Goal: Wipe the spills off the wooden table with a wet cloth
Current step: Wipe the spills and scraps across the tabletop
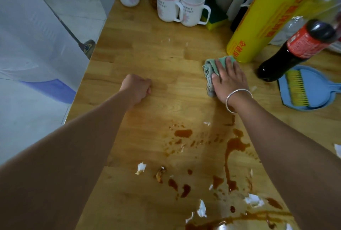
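Wooden table (144, 58): spills near, hands beyond.
Brown spills (236, 145) and torn paper scraps (141, 168) cover the near end. Past them lies bare wood, where the left hand (137, 88) rests as an empty fist toward the left edge; the right hand (228, 80) presses flat on the green cloth (210, 71), just beside a yellow roll (258, 25). Mugs (168, 2) line the far edge.

Pale tiled floor (79, 8) at left; white panel (27, 36) (blue patch) alongside.

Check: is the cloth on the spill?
No, the cloth under the right hand lies on bare table, apart from the spill nearer the camera.
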The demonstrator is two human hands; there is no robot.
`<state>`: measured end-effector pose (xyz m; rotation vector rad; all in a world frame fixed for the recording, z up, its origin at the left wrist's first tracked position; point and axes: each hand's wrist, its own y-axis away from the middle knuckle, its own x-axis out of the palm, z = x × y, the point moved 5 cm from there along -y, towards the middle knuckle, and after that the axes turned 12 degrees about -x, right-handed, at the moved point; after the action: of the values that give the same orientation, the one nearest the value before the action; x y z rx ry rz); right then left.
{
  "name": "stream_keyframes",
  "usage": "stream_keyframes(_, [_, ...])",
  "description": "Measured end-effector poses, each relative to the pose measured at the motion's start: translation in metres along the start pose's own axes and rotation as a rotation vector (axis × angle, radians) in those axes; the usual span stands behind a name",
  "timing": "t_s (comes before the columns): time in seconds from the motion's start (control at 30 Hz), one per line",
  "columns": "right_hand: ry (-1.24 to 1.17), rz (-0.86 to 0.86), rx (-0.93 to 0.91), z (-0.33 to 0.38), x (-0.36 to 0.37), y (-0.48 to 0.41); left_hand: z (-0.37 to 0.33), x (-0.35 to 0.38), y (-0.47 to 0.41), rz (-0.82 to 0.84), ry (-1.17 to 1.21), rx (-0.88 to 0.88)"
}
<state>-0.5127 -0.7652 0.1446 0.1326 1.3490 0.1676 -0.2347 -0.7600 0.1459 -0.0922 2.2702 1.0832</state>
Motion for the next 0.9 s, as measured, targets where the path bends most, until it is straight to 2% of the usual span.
stream_keyframes(0.23, [0.074, -0.009, -0.058, 0.019, 0.015, 0.039, 0.000, 0.001, 0.000, -0.013, 0.002, 0.010])
stream_keyframes(0.43, [0.090, 0.059, -0.281, 0.091, 0.032, 0.057, 0.004, 0.002, 0.007, -0.028, 0.024, -0.013])
stream_keyframes(0.57, [0.120, 0.111, -0.454, 0.121, 0.044, 0.080, 0.014, 0.002, 0.021, -0.055, -0.043, 0.034])
stream_keyframes(0.73, [0.182, 0.188, -0.651, 0.127, 0.046, 0.121, 0.055, -0.010, 0.052, -0.073, -0.126, 0.059])
stream_keyframes(0.9, [0.128, 0.279, -0.759, 0.118, 0.047, 0.149, 0.106, -0.018, 0.079, -0.078, -0.095, -0.021])
